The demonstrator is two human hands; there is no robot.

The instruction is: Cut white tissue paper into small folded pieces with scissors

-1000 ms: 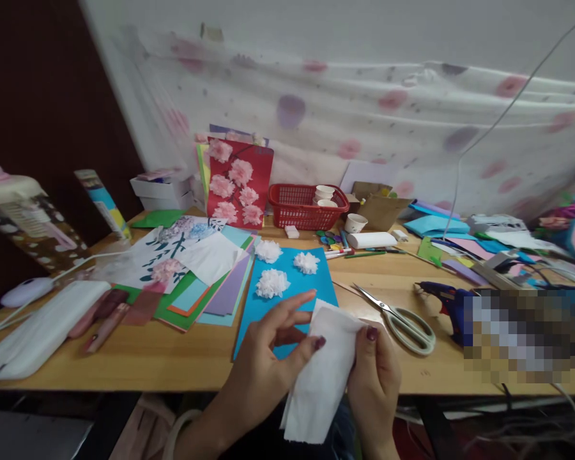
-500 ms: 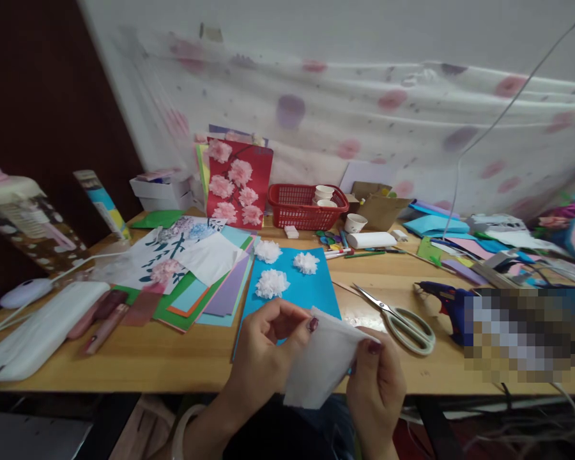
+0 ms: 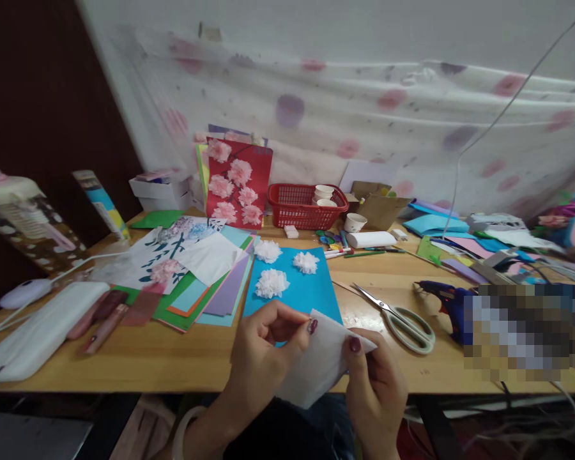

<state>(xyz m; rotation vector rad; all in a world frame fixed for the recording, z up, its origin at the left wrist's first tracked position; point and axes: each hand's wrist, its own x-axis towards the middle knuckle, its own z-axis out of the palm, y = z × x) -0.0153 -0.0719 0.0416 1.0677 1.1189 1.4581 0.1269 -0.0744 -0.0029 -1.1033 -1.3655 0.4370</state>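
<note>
A piece of thin white paper (image 3: pixel 319 364) hangs between both hands, over the front edge of the table. My left hand (image 3: pixel 271 351) pinches its upper left corner between thumb and fingers. At the right side my right hand (image 3: pixel 374 377) grips the paper, thumb on top, with a pointed corner sticking out past the thumb. Behind the hands lies a blue sheet (image 3: pixel 316 291) bearing three fluffy white paper flowers: one at the back left (image 3: pixel 268 251), one at the right (image 3: pixel 306 262) and one nearer the front (image 3: pixel 271 283).
Scissors (image 3: pixel 402 322) and a blue glue gun (image 3: pixel 445 300) lie to the right. Coloured papers (image 3: pixel 227 287) are stacked on the left. Behind stand a red basket (image 3: pixel 299 207), a paper cup (image 3: pixel 355 222) and a red card with pink flowers (image 3: pixel 239 179).
My right thumb has shifted a little left along the paper, and more of the paper's right corner now shows beyond it. The paper's lower edge has moved slightly left.
</note>
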